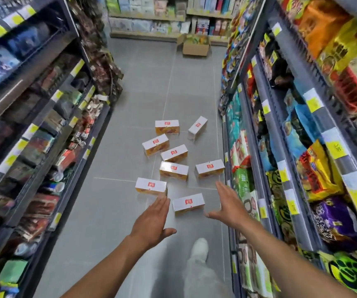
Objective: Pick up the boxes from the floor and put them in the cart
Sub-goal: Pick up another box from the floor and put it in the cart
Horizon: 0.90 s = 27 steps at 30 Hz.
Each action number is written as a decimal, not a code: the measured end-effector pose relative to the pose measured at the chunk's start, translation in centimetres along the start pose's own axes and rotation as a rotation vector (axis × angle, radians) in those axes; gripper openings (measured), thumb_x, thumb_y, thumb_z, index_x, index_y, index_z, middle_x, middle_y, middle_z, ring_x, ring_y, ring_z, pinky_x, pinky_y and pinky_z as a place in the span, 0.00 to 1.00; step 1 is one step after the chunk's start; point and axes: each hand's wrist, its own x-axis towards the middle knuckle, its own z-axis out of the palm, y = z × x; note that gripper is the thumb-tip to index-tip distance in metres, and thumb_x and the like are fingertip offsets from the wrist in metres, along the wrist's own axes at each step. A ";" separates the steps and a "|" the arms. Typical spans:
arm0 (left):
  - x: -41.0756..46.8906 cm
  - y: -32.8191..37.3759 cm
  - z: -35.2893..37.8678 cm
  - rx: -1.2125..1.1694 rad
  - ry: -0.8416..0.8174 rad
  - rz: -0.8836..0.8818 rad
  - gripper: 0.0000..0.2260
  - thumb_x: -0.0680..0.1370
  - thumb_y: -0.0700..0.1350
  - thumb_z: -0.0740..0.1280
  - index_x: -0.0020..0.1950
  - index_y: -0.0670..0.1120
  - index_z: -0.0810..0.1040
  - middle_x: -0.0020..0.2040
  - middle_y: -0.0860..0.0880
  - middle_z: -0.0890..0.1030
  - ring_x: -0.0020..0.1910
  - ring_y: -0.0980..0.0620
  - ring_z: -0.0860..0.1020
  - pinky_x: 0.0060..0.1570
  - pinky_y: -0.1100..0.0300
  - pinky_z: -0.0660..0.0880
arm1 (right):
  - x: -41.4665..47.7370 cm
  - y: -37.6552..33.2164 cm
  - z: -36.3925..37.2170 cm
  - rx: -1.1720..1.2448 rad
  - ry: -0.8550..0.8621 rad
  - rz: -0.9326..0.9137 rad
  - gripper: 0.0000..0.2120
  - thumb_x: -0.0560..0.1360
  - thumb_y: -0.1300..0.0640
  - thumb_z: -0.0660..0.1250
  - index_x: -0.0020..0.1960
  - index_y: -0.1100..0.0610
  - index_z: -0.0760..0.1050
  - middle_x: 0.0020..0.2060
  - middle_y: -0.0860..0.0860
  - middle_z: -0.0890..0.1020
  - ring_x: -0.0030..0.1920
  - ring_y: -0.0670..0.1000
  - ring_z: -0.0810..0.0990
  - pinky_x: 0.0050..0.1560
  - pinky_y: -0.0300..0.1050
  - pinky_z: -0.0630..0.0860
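boxes lie scattered on the grey tiled floor (pixel 113 211) of a shop aisle, eight of them. the nearest box (pixel 188 204) sits between both hands: at 2 o'clock from the left hand (pixel 151 220), at 10 o'clock from the right hand (pixel 227 204), touching neither. each box has a white top with a small red label, its writing too small to read, and orange-yellow sides. both hands are spread wide, fingers straight, empty. a second box (pixel 151 186) lies just at 12 o'clock of the left hand. farther off at 12 o'clock, an open cardboard carton (pixel 195 45) stands by the end shelves. yellow price tags (pixel 335 147) line the right shelving.
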 end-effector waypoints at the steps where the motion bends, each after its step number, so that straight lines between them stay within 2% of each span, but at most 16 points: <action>1: 1.6 0.0 0.2 -0.014 -0.021 -0.023 0.42 0.80 0.63 0.64 0.83 0.46 0.46 0.84 0.48 0.48 0.82 0.48 0.50 0.79 0.53 0.55 | 2.0 1.0 0.0 -0.039 -0.025 0.012 0.57 0.67 0.36 0.78 0.83 0.52 0.49 0.82 0.50 0.56 0.81 0.55 0.53 0.80 0.55 0.55; 4: 5.6 -0.6 1.3 -0.049 -0.039 -0.068 0.39 0.82 0.60 0.63 0.83 0.46 0.47 0.84 0.47 0.50 0.82 0.48 0.51 0.78 0.53 0.57 | 6.8 3.4 0.6 -0.127 -0.097 0.020 0.57 0.66 0.35 0.78 0.82 0.50 0.50 0.82 0.50 0.56 0.81 0.55 0.54 0.78 0.59 0.57; 12: 17.4 -4.2 8.1 -0.041 -0.156 -0.148 0.42 0.80 0.61 0.65 0.83 0.44 0.46 0.84 0.46 0.50 0.82 0.47 0.48 0.79 0.54 0.52 | 18.9 8.3 6.7 -0.293 -0.301 0.022 0.55 0.70 0.37 0.76 0.82 0.51 0.46 0.81 0.49 0.53 0.81 0.54 0.50 0.73 0.69 0.62; 16: 23.4 -7.3 14.5 -0.003 -0.224 -0.161 0.42 0.78 0.62 0.67 0.83 0.49 0.48 0.83 0.47 0.54 0.82 0.45 0.52 0.77 0.48 0.60 | 24.4 11.5 14.0 -0.341 -0.368 0.031 0.54 0.69 0.39 0.77 0.82 0.52 0.47 0.81 0.50 0.53 0.81 0.56 0.50 0.71 0.71 0.65; 21: 29.1 -11.2 22.8 0.064 -0.347 -0.181 0.43 0.78 0.62 0.66 0.83 0.51 0.45 0.84 0.49 0.48 0.82 0.45 0.45 0.77 0.40 0.52 | 29.0 15.2 22.3 -0.333 -0.437 0.082 0.54 0.71 0.42 0.77 0.83 0.50 0.45 0.82 0.50 0.50 0.81 0.56 0.47 0.73 0.73 0.62; 27: 36.3 -16.2 32.5 0.091 -0.414 -0.136 0.45 0.77 0.61 0.70 0.83 0.50 0.44 0.84 0.50 0.47 0.82 0.46 0.43 0.77 0.37 0.52 | 35.6 20.7 31.7 -0.351 -0.460 0.139 0.54 0.71 0.46 0.77 0.83 0.49 0.43 0.83 0.50 0.48 0.82 0.57 0.45 0.74 0.75 0.57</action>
